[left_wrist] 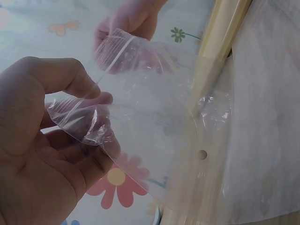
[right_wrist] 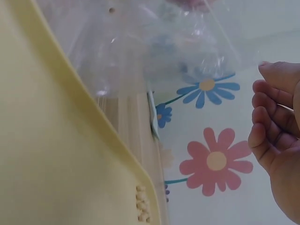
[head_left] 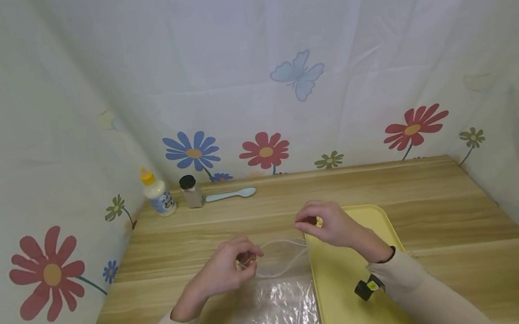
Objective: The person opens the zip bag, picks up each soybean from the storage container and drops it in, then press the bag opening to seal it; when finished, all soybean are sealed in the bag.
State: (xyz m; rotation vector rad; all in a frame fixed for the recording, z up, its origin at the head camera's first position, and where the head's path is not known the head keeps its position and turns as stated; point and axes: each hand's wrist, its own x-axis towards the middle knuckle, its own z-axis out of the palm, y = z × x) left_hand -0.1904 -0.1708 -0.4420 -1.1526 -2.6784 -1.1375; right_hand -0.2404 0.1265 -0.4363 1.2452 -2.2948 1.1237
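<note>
A clear zip bag [head_left: 279, 307] lies with its mouth spread in a loop. My left hand [head_left: 225, 271] pinches the left side of that mouth, thumb and fingers on the zip strip in the left wrist view. Above the right end of the mouth, by the yellow tray [head_left: 360, 257], hovers my right hand [head_left: 330, 223]. Its fingers [right_wrist: 267, 136] are loosely curled, with nothing visible between them. Small wooden pieces [right_wrist: 142, 204] sit in a corner of the tray. A small round brown spot [left_wrist: 202, 154] shows on the bag; I cannot tell whether it is a hole or a piece.
At the back left of the wooden table [head_left: 461, 225] stand a bottle with a yellow cap [head_left: 161, 197] and a jar with a black lid [head_left: 191, 193]. A pale blue spoon [head_left: 232, 194] lies beside the jar. Flower-printed curtains [head_left: 229, 54] enclose the table behind and at both sides.
</note>
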